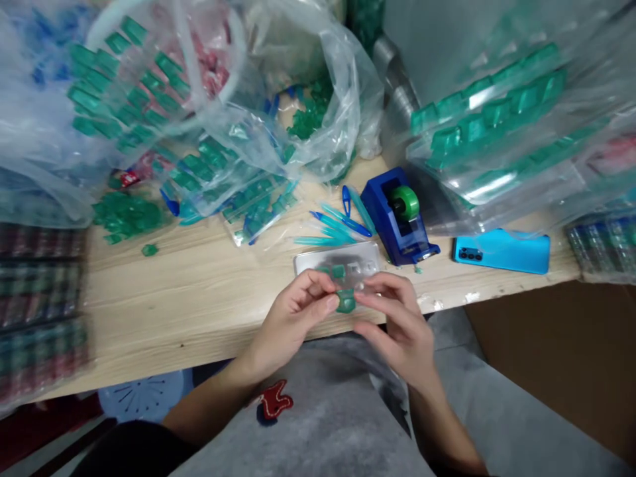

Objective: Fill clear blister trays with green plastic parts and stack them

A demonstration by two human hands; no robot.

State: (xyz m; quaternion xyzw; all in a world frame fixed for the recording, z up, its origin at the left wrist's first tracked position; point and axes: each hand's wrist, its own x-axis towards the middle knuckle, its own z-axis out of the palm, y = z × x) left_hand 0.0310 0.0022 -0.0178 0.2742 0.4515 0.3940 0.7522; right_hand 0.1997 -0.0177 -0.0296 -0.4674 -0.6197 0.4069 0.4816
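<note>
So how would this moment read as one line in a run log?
left hand: pinching green piece | right hand: pinching same piece | clear tray: on table behind hands | tape dispenser: beyond tray

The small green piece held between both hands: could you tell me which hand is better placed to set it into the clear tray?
Probably the left hand. Its fingertips pinch the small green piece, directly below the clear tray, whereas the right hand only steadies it from the side.
</note>
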